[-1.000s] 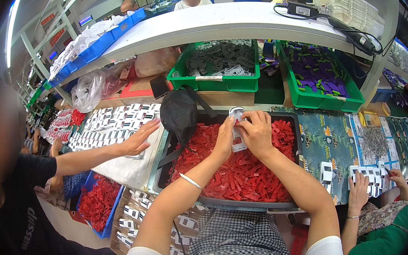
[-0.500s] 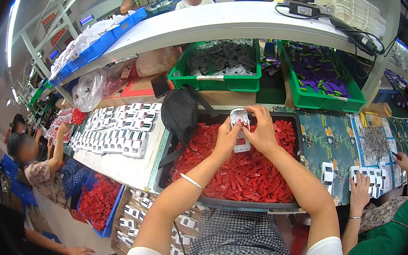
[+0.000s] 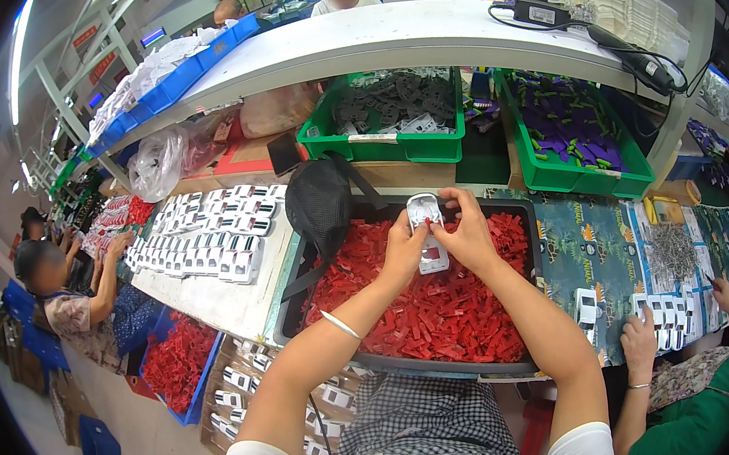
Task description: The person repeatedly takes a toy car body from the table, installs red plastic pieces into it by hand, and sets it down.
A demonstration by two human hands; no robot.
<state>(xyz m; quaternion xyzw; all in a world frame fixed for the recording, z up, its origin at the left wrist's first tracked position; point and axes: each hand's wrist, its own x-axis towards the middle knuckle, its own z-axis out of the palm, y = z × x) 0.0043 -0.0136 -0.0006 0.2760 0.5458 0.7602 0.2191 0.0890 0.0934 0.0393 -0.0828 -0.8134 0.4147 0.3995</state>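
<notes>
Over the wide black tray [image 3: 537,273] of loose red plastic pieces [image 3: 442,325], I hold a white toy car body [image 3: 424,209] with its hollow inside facing me. My left hand [image 3: 403,246] is closed round its left side, thumb at the middle. My right hand [image 3: 466,234] grips the right side, with its thumb pressed toward the inside of the shell and its fingers bent at the far edge. A little red shows at the thumb tips, too small to make out. The lower, framed end of the body hangs below my thumbs.
Left of the tray, rows of white toy cars [image 3: 202,250] cover a board; a black mesh bag [image 3: 319,205] overhangs the tray's corner. Green bins of grey parts [image 3: 405,150] and purple parts [image 3: 580,169] stand behind, under a white shelf [image 3: 348,42]. Co-workers sit on both sides.
The white car body tilts slightly in my hands, and less red shows inside it. The left co-worker's arm has lowered; a dark-clothed person at lower left has gone. The right co-worker's hand has shifted.
</notes>
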